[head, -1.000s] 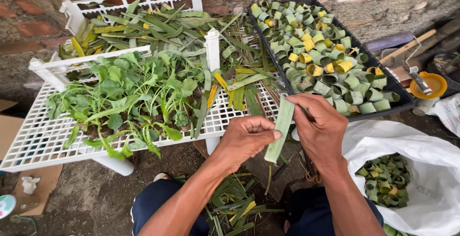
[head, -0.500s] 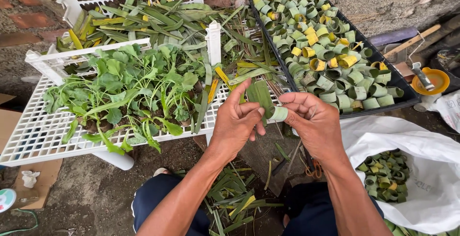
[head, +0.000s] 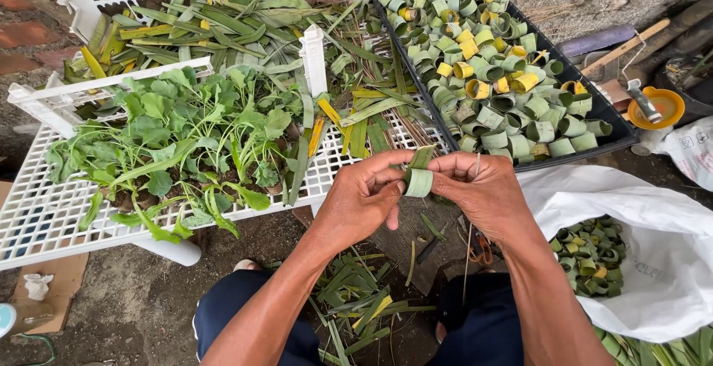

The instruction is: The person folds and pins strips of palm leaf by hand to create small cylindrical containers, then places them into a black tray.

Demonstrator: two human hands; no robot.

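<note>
White slatted rack (head: pixel 44 225) bearing seedlings (head: pixel 186 150), leaf strips (head: pixel 215 20), black tray (head: pixel 627 137), perhaps resting partly on it

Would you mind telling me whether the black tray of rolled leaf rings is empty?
No, the black tray is packed nearly full with green and yellow rolled leaf rings, from its far end to its near edge.

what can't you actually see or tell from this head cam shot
- Leaf ring: head view, how its ends join is covered by the fingers of the left hand and right hand.
- White sack: cut off by the right edge.
- Black tray: its floor is buried under rings.
</note>
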